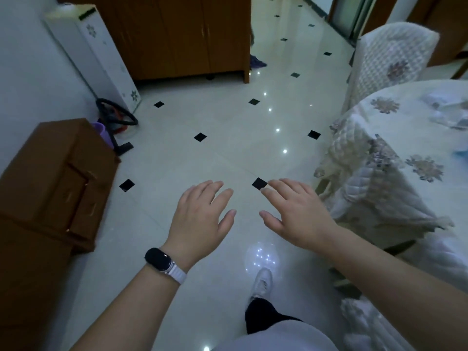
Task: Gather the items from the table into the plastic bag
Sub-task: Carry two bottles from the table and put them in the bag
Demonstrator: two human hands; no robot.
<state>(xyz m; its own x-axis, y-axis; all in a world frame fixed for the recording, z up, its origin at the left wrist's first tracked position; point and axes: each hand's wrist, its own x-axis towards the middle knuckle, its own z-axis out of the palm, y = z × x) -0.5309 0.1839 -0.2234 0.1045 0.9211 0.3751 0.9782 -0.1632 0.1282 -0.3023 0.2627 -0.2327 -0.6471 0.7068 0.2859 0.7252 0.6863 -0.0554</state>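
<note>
My left hand [202, 216] and my right hand [296, 211] are stretched out side by side over the tiled floor, palms down, fingers relaxed, holding nothing. A dark watch on a white strap sits on my left wrist. The table [395, 138] with a floral quilted cloth stands at the right. On its far right lie a crumpled clear plastic bag [448, 110] and a small blue item [462, 155] cut off by the frame edge. Both hands are well left of the table.
A covered chair [387, 62] stands behind the table. Brown cabinets [50, 178] line the left; a wooden wardrobe [177, 36] and a white appliance [101, 54] stand at the back. A vacuum cleaner [116, 125] lies by the wall. My foot in a white shoe [262, 282] is on the floor.
</note>
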